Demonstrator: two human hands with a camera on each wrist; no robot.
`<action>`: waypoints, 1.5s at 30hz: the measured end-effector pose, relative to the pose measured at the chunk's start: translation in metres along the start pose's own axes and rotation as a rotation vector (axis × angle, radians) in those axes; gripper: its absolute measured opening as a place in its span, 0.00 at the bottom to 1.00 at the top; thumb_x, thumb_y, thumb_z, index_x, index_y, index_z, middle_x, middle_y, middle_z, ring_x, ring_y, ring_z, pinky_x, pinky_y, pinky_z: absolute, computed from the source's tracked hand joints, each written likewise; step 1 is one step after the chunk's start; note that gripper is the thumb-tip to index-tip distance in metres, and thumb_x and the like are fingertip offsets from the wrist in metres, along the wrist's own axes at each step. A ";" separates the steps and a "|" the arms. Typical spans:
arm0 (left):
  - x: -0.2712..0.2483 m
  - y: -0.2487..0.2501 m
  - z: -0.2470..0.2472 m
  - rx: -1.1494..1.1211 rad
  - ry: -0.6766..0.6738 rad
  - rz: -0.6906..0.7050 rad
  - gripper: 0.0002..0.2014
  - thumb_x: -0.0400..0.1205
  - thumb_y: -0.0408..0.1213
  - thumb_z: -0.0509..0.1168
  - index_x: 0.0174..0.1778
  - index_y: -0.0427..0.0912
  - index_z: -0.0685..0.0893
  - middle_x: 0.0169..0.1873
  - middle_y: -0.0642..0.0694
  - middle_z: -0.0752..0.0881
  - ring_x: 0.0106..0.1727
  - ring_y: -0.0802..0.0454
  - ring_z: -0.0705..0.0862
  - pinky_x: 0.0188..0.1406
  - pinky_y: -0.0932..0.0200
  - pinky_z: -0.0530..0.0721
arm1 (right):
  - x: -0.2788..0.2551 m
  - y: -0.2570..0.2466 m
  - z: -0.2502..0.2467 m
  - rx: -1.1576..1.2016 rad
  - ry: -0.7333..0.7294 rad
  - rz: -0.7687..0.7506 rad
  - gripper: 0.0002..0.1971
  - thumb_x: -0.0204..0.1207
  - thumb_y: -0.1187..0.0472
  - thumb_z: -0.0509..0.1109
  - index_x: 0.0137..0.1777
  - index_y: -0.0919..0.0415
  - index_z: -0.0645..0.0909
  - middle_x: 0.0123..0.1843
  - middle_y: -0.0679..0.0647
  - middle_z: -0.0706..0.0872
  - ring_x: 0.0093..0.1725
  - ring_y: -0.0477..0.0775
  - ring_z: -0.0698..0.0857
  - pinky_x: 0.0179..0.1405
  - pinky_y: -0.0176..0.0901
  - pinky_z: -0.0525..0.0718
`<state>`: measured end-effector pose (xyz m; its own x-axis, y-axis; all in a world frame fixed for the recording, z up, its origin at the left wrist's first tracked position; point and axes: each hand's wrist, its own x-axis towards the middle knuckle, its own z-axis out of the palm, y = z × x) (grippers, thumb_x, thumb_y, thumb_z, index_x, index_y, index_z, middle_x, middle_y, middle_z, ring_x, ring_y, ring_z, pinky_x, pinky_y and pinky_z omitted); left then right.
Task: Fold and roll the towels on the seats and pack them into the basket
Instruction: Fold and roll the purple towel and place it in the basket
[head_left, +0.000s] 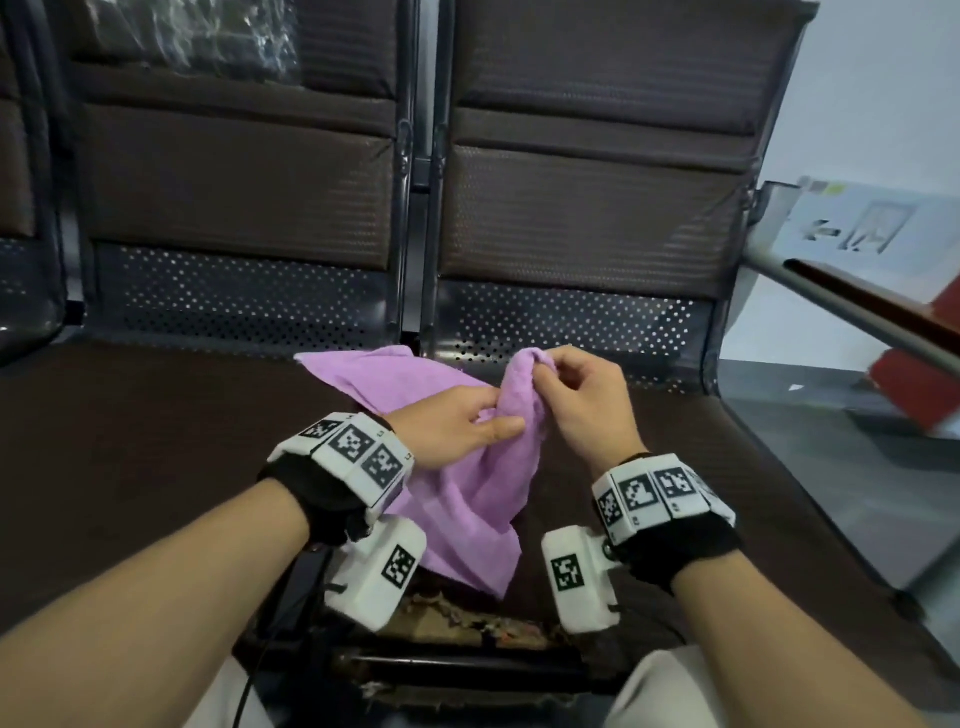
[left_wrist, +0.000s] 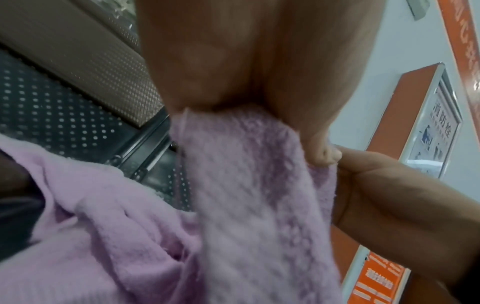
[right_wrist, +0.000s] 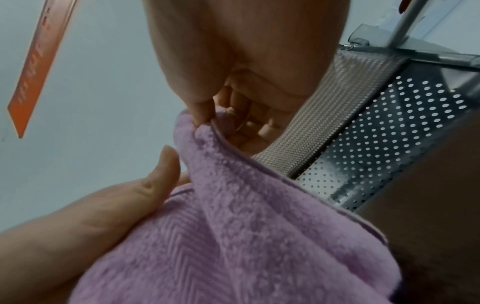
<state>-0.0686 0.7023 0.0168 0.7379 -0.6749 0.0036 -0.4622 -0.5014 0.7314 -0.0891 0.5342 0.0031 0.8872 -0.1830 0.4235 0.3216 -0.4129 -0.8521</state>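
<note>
A lilac towel (head_left: 457, 499) is lifted off the dark seats (head_left: 156, 441), bunched and hanging, with one end still lying on the seat behind my hands. My right hand (head_left: 545, 366) pinches the towel's top edge between thumb and fingers; the right wrist view shows that pinch (right_wrist: 207, 121) on the hem of the towel (right_wrist: 233, 236). My left hand (head_left: 498, 418) grips the towel lower down, thumb in front. In the left wrist view the towel (left_wrist: 246, 195) hangs from my left hand (left_wrist: 298, 139), beside the other hand. No basket is in view.
Two brown padded seat backs (head_left: 597, 182) with perforated metal panels (head_left: 561, 322) stand right behind. A metal armrest rail (head_left: 831, 306) slants at the right, with floor beyond. A worn seat front edge (head_left: 467, 623) lies below my wrists.
</note>
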 end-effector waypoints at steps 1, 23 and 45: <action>0.001 -0.001 0.001 -0.024 0.005 -0.007 0.18 0.84 0.42 0.60 0.61 0.31 0.80 0.58 0.37 0.86 0.63 0.43 0.82 0.66 0.47 0.77 | 0.000 0.002 0.002 -0.007 0.005 -0.006 0.13 0.76 0.66 0.69 0.34 0.48 0.82 0.31 0.41 0.85 0.33 0.36 0.81 0.37 0.32 0.79; -0.055 -0.018 -0.085 -0.685 0.653 -0.174 0.12 0.86 0.39 0.58 0.46 0.41 0.86 0.45 0.39 0.89 0.49 0.42 0.87 0.52 0.51 0.87 | -0.009 0.008 0.033 -0.314 -0.328 0.141 0.10 0.83 0.60 0.61 0.40 0.55 0.76 0.36 0.47 0.81 0.44 0.52 0.79 0.47 0.46 0.74; -0.066 -0.038 -0.064 0.336 0.319 -0.275 0.19 0.82 0.46 0.62 0.27 0.47 0.67 0.27 0.47 0.76 0.41 0.43 0.74 0.41 0.51 0.73 | -0.032 0.027 0.023 -0.859 -0.698 0.122 0.20 0.69 0.59 0.73 0.62 0.55 0.80 0.61 0.54 0.80 0.62 0.54 0.79 0.61 0.38 0.74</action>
<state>-0.0687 0.8006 0.0321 0.9425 -0.3224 0.0883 -0.3242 -0.8173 0.4764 -0.1018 0.5491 -0.0405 0.9755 0.1659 -0.1446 0.1231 -0.9561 -0.2659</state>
